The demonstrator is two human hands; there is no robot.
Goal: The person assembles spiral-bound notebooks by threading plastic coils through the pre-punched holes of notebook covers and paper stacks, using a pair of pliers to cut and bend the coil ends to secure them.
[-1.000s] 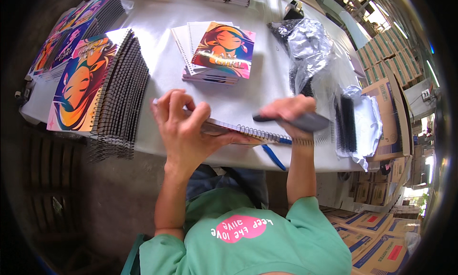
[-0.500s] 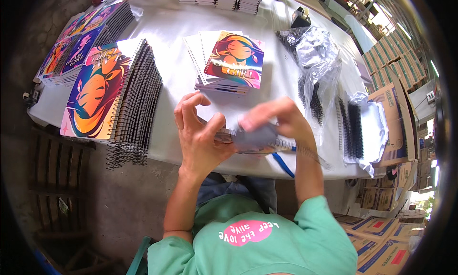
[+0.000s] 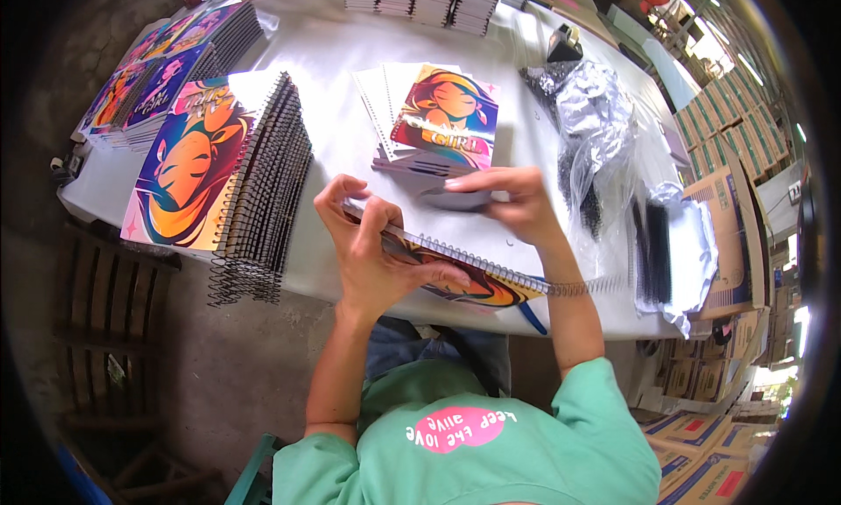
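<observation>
My left hand [image 3: 363,247] grips a notebook [image 3: 473,282] with a colourful illustrated cover. It is tilted near the table's front edge, its bound side facing up. A wire coil [image 3: 587,288] runs along that side, and its loose end sticks out to the right past my right forearm. Just beyond the notebook, my right hand [image 3: 517,203] pinches a grey, flat-looking piece [image 3: 455,198], too blurred to name. Farther back lies a small pile of notebooks [image 3: 451,111] with loose punched white sheets beside the top cover. A blue strip-like thing [image 3: 532,319] shows partly under the held notebook.
At left stands a tall stack of coil-bound notebooks [image 3: 188,172], coil ends hanging past the table edge. More notebook stacks [image 3: 166,67] sit behind it and at the far edge. On the right are a clear plastic bag [image 3: 604,111], black coils [image 3: 653,251] on white wrapping and cardboard boxes [image 3: 727,233].
My right hand has moved up and away from the coil with the grey piece, uncovering the notebook's bound edge. My left hand keeps its grip. The view has shifted slightly.
</observation>
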